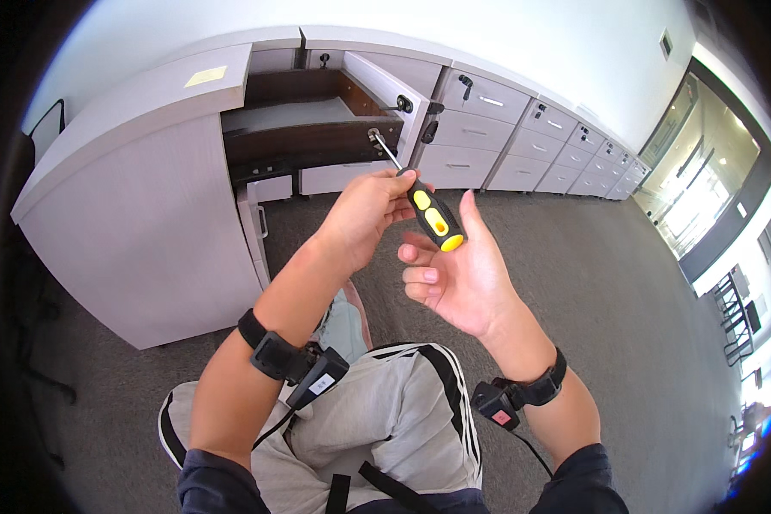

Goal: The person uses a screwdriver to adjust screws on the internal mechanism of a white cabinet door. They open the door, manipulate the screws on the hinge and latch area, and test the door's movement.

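A screwdriver (433,216) with a black and yellow handle points up and to the left. Its metal shaft reaches a small round fitting (375,135) on the dark side panel of an open drawer (308,146), near the drawer's pale front panel. My left hand (364,214) pinches the screwdriver where handle and shaft meet; some of its fingers are hidden. Beside the yellow butt of the handle, my right hand (467,274) is open, its thumb raised and its fingers loosely bent. Whether those fingers touch the handle I cannot tell.
The drawer sticks out of a pale cabinet (146,206) on the left, with a yellow paper note (206,76) on top. A black lock (404,104) sits on the drawer front. More drawer cabinets (458,133) line the wall. Grey carpet (591,283) spreads to the right.
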A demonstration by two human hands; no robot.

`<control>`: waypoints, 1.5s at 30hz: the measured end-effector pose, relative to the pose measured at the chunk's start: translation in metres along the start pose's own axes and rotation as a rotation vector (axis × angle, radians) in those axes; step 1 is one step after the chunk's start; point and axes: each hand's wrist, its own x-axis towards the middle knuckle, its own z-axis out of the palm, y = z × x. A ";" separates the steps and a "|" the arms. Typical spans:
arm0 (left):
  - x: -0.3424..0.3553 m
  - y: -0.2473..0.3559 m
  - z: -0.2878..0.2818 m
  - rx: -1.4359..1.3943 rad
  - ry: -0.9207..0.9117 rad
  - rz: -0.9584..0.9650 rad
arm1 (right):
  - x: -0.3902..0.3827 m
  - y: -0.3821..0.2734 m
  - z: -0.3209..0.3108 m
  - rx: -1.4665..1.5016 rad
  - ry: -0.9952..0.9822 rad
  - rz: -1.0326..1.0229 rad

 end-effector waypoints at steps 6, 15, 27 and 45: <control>-0.003 0.001 0.007 -0.053 -0.017 0.059 | 0.018 -0.011 -0.005 -0.061 -0.219 -0.126; 0.001 -0.008 0.001 0.029 -0.001 0.037 | 0.019 -0.013 -0.010 -0.625 0.088 -0.429; -0.002 -0.004 -0.003 -0.127 0.063 0.094 | 0.023 0.005 -0.010 -1.929 0.303 -1.324; -0.002 -0.001 -0.001 0.192 0.113 0.011 | 0.013 0.020 -0.017 -0.014 -0.253 -0.130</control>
